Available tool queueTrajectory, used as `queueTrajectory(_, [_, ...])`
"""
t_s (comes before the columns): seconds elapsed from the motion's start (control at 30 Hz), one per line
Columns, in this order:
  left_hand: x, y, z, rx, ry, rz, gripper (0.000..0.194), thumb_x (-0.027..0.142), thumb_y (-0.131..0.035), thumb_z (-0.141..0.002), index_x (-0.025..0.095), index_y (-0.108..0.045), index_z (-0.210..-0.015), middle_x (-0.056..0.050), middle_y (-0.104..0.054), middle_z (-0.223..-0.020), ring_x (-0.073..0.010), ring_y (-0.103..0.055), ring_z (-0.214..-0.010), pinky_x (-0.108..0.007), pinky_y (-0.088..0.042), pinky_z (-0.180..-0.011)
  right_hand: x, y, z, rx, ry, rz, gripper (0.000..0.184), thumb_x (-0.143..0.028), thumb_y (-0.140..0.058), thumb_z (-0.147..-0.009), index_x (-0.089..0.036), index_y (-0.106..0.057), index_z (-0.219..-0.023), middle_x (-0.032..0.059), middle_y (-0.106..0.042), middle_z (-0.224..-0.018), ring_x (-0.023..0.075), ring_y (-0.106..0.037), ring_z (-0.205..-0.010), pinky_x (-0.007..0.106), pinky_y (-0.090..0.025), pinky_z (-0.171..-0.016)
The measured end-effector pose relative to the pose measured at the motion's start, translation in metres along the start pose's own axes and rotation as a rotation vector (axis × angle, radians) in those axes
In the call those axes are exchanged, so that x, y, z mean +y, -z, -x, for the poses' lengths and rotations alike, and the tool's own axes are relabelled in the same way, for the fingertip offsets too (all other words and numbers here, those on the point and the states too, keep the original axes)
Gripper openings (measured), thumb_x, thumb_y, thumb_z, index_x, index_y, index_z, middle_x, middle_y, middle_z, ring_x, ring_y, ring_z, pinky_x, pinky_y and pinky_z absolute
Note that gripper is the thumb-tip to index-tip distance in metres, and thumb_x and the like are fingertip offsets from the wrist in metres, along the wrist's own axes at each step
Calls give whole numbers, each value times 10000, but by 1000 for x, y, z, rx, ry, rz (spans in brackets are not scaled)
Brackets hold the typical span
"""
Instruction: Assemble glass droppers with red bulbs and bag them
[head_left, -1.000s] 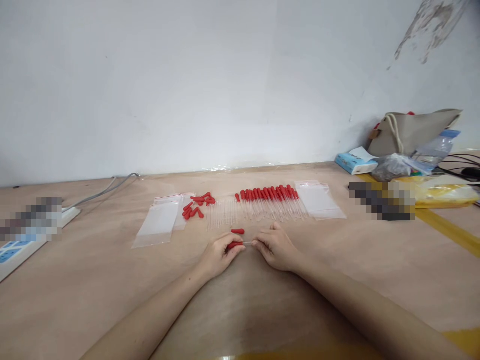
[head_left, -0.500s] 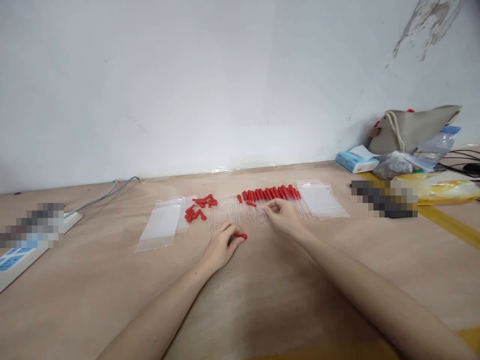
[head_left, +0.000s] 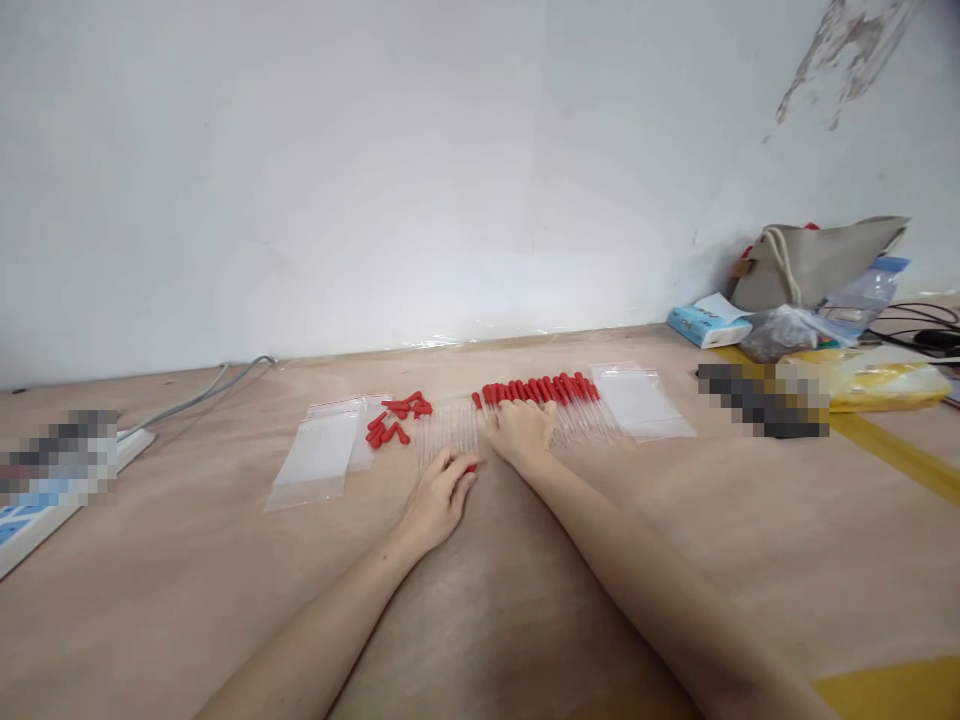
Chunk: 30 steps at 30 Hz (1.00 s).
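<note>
My left hand (head_left: pixel 441 500) rests low on the table, thumb and fingers pinched round a red rubber bulb (head_left: pixel 471 467), only its end showing. Just beyond it lie bare clear pipette tubes (head_left: pixel 448 428), side by side. A loose pile of red bulbs (head_left: pixel 397 410) is to their left. My right hand (head_left: pixel 523 430) is back upward over the left part of a row of droppers with red bulbs (head_left: pixel 562 388). Its fingers curl down, the tips hidden, so what they grip cannot be made out. One red bulb (head_left: pixel 476 400) stands at the row's left end.
Clear zip bags lie at the left (head_left: pixel 319 455) and right (head_left: pixel 641 400) of the droppers. Farther right are a blue tissue pack (head_left: pixel 709 326), a grey bag (head_left: pixel 821 265) and a yellow plastic package (head_left: pixel 862 380). A power strip (head_left: pixel 71 510) with a grey cable sits at the left.
My right hand has moved left and turned palm down over the droppers. The red bulb that lay crosswise there is no longer visible. My left hand has barely moved, still pinching its bulb.
</note>
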<state>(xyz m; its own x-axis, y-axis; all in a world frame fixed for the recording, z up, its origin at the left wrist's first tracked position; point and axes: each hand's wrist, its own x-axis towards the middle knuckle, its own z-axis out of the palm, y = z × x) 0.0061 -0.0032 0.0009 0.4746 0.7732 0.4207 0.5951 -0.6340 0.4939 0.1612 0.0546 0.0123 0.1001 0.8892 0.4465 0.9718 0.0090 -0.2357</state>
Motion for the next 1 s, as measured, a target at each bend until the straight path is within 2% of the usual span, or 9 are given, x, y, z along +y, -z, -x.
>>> queueTrajectory(0.1, [3, 2, 0, -4, 26, 27, 224, 212, -372, -875, 205, -539, -1022, -47, -503, -918, -162, -508, -847, -287, -413, -764, 0, 3, -1, -44, -18, -19, 199, -226, -430, -777, -150, -610, -739, 86, -645, -706, 196, -546, -736, 357, -196, -738])
queueTrajectory(0.2, [3, 1, 2, 28, 95, 70, 187, 230, -399, -860, 200, -537, -982, -40, -521, -895, -151, -517, -777, -281, -416, -724, -3, 7, -2, -37, -22, -75, 242, -262, -384, -819, -174, -609, -804, 74, -652, -729, 189, -554, -748, 346, -197, -733])
queueTrajectory(0.27, [0, -1, 2, 116, 201, 133, 139, 254, -439, -837, 189, -519, -929, -20, -530, -820, -135, -508, -690, -260, -414, -655, -8, 8, -1, -61, 8, -99, 253, -298, -385, -822, -189, -614, -815, 71, -657, -755, 191, -557, -771, 352, -197, -747])
queueTrajectory(0.4, [-14, -3, 1, 399, 386, 301, 149, 276, -541, -754, 181, -445, -816, 31, -481, -688, -98, -462, -565, -205, -374, -537, -21, 8, -1, -243, 5, -70, 235, -306, -438, -771, -167, -622, -727, 90, -654, -722, 206, -575, -740, 380, -206, -775])
queueTrajectory(0.5, [-21, -1, -1, 478, 440, 376, 197, 263, -582, -701, 181, -403, -716, 56, -436, -626, -72, -429, -496, -182, -344, -489, -28, 9, -7, -379, -60, -68, 215, -280, -448, -757, -158, -624, -751, 114, -656, -773, 218, -591, -753, 393, -223, -787])
queueTrajectory(0.6, [-21, 0, -2, 491, 449, 401, 197, 263, -597, -686, 176, -428, -739, 54, -459, -636, -63, -433, -481, -177, -346, -484, -34, 9, -17, -487, -106, -83, 158, -246, -499, -719, -167, -628, -764, 110, -658, -800, 221, -600, -773, 391, -252, -784])
queueTrajectory(0.8, [-22, 0, -1, 420, 443, 424, 335, 286, -587, -708, 154, -538, -1011, -13, -564, -781, -90, -515, -573, -209, -406, -560, -48, 11, -32, -574, -165, -101, 122, -178, -538, -682, -152, -623, -764, 98, -654, -743, 237, -611, -741, 410, -310, -777])
queueTrajectory(0.9, [-24, 0, 2, 355, 444, 403, 254, 305, -554, -736, 152, -593, -935, -18, -602, -753, -111, -531, -602, -220, -410, -578, -43, 24, -27, -560, -120, -153, 152, -226, -498, -736, -144, -605, -806, 114, -648, -798, 233, -603, -762, 351, -364, -709])
queueTrajectory(1.0, [-21, 0, 4, 301, 403, 378, 223, 343, -549, -750, 150, -606, -846, -4, -596, -686, -110, -513, -566, -212, -395, -536, -18, 42, -9, -499, -10, -226, 212, -273, -402, -814, -148, -565, -864, 110, -631, -864, 194, -581, -799, 278, -383, -662])
